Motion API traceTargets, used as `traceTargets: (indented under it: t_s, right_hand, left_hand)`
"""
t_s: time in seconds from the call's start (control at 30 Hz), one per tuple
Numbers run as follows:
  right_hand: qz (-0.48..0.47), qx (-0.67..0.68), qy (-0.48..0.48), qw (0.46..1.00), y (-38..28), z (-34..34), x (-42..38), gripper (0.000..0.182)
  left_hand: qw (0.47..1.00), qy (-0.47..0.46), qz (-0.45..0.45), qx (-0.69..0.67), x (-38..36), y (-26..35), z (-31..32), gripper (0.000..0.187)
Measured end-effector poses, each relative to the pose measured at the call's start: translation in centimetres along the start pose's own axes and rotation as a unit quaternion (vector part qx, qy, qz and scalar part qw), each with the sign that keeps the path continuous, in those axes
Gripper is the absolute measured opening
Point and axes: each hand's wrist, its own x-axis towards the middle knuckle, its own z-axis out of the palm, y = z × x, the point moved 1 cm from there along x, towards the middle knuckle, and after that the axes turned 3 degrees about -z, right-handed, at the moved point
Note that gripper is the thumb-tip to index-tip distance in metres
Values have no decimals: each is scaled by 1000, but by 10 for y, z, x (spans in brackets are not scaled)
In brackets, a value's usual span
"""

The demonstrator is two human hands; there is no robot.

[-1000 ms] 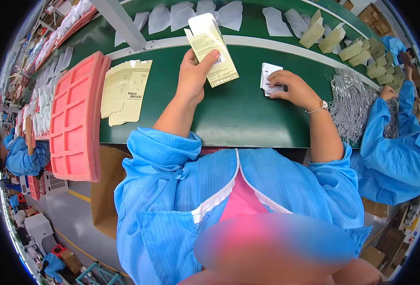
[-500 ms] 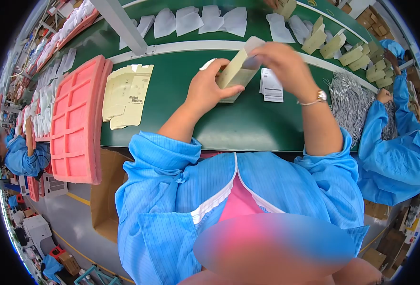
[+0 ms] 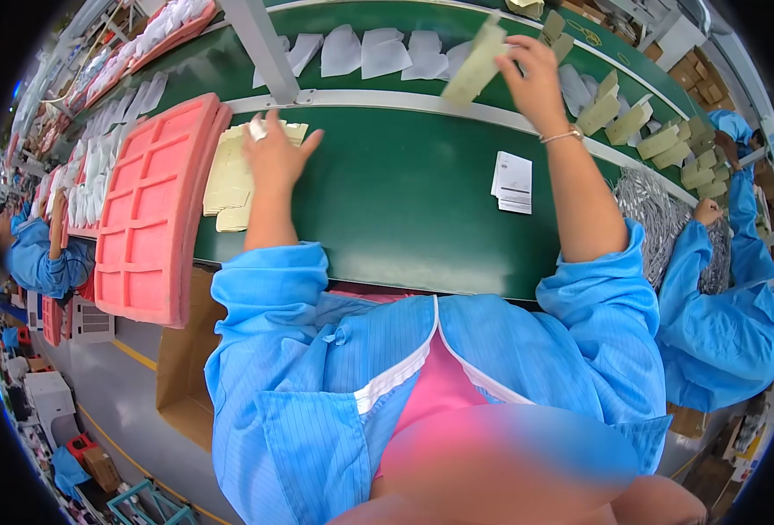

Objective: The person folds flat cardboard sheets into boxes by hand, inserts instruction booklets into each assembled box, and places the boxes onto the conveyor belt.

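My right hand (image 3: pixel 534 80) grips a pale yellow carton (image 3: pixel 478 63) by its right side, over the white rail and the belt behind it. At the left, my left hand (image 3: pixel 275 153) is above the stack of flat yellow cartons (image 3: pixel 227 182), fingers spread, with a white covering on one finger. Nothing shows in its grasp; whether it touches the stack is unclear. A small pile of white printed leaflets (image 3: pixel 514 182) lies on the green table (image 3: pixel 404 201), below and left of my right wrist.
Pink divided trays (image 3: pixel 152 219) stand left of the cartons. White pouches (image 3: pixel 383 52) and upright yellow cartons (image 3: pixel 598 114) line the belt. Grey cables (image 3: pixel 647 210) lie at the right, beside a co-worker in blue (image 3: pixel 719 324). A white post (image 3: pixel 262 48) rises at the rail.
The carton has gone from both hands to my right hand alone, up and right to the belt. My left hand has let go, opened and moved left to the flat cartons.
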Motion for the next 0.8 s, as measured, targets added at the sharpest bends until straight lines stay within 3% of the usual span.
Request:
traceTargets:
  t_s: [0.03, 0.1, 0.13, 0.23, 0.37, 0.53, 0.67, 0.8]
  right_hand:
    - [-3, 2, 0, 1000, 17, 0, 2, 17]
    - [0, -99, 12, 995, 47, 1, -1, 21]
    - [-1, -98, 12, 995, 58, 3, -8, 21]
    - [111, -142, -167, 969, 70, 13, -22, 28]
    - [168, -37, -172, 970, 72, 11, -19, 39]
    - [139, -65, -190, 970, 64, 0, -6, 42]
    - [90, -140, -81, 983, 64, 1, -14, 44]
    - [57, -59, -14, 996, 75, 15, -28, 41]
  left_hand:
    - [1000, 2, -3, 1, 4, -13, 0, 80]
    - [973, -208, -87, 37, 7, -30, 2, 89]
    - [973, -208, -89, 38, 8, -32, 1, 89]
    - [955, -269, -120, 15, 17, -32, -5, 92]
    - [976, -194, -99, 12, 12, -35, 0, 94]
    - [975, -195, -102, 18, 12, -31, -3, 94]
    - [983, -155, -100, 14, 10, -30, -2, 94]
    - [979, -175, -108, 1, 10, -26, -5, 93]
